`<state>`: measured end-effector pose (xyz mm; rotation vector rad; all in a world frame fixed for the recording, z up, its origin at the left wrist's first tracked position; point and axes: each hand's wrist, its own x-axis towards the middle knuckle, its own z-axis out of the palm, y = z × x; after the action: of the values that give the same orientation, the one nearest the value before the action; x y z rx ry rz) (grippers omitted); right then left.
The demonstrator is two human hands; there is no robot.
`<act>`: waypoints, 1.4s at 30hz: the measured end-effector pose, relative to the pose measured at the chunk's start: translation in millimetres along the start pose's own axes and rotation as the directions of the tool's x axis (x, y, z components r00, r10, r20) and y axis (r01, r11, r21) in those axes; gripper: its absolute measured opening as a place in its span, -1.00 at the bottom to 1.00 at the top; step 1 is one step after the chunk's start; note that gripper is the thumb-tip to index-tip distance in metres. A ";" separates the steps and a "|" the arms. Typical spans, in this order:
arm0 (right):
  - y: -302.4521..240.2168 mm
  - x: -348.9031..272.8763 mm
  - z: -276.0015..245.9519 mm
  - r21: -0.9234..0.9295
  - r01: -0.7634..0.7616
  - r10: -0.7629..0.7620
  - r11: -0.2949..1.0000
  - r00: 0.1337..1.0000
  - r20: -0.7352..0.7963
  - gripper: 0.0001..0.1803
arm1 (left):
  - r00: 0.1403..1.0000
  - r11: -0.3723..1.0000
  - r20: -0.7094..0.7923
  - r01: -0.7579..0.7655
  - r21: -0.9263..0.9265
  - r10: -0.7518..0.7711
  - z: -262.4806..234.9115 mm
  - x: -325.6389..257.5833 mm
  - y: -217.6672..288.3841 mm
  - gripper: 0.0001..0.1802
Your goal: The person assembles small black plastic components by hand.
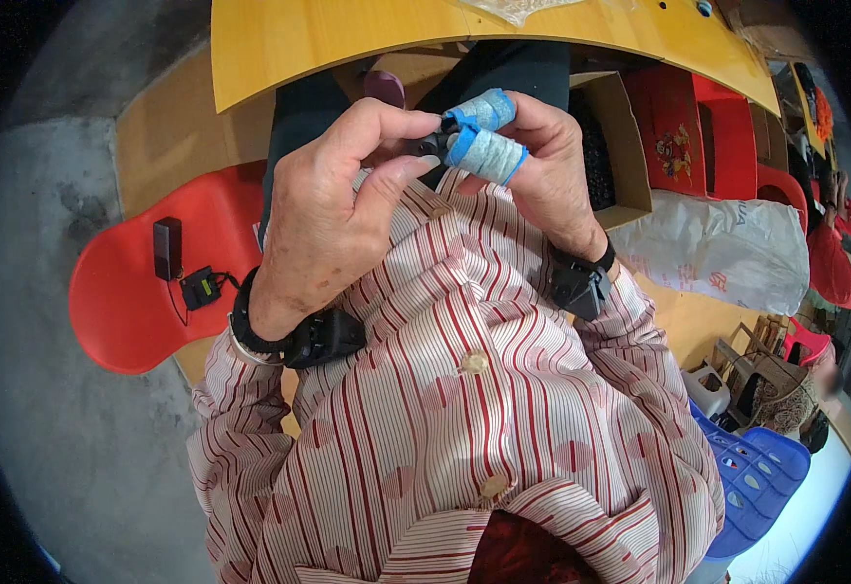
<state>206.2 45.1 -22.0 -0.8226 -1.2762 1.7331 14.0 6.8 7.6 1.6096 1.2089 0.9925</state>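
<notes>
Several small black pieces (432,148) are held between my hands, above my lap; their kind is too small and too covered to make out. My left hand (333,185) is closed in a pinch, thumb and forefinger on these pieces. From the right, my right hand (550,161) meets it, its thumb and forefinger wrapped in light blue tape (489,154) and pressed against the same pieces. The taped tips hide part of what they grip. Black straps with dark devices circle both wrists.
A yellow tabletop (348,39) curves ahead, with clear plastic on it. To the right stand a cardboard box (630,161) of dark bits, red bins (664,136) and a white plastic bag (727,248). A red chair (133,302) at left carries a black box and cabled device.
</notes>
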 end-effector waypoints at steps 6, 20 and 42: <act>1.6 1.8 1.1 0.074 -0.025 0.028 0.997 0.999 -0.033 -0.76 | 0.999 0.999 0.008 0.032 -0.036 -0.032 -0.7 1.4 1.4 -0.74; 3.4 -2.1 5.6 -0.104 0.062 -0.070 0.993 0.995 -0.070 -0.76 | 1.000 1.000 -0.022 -0.009 0.026 0.010 0.2 1.3 -0.3 -0.76; -2.8 -0.6 -0.4 -0.412 0.234 -0.232 0.881 0.971 0.057 -0.75 | 0.994 0.968 -0.075 -0.062 0.243 0.083 -0.8 -1.7 10.2 -0.79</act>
<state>207.5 45.2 -19.4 -0.8576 -1.7082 1.2885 15.8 3.7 17.3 1.8270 1.3792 0.9985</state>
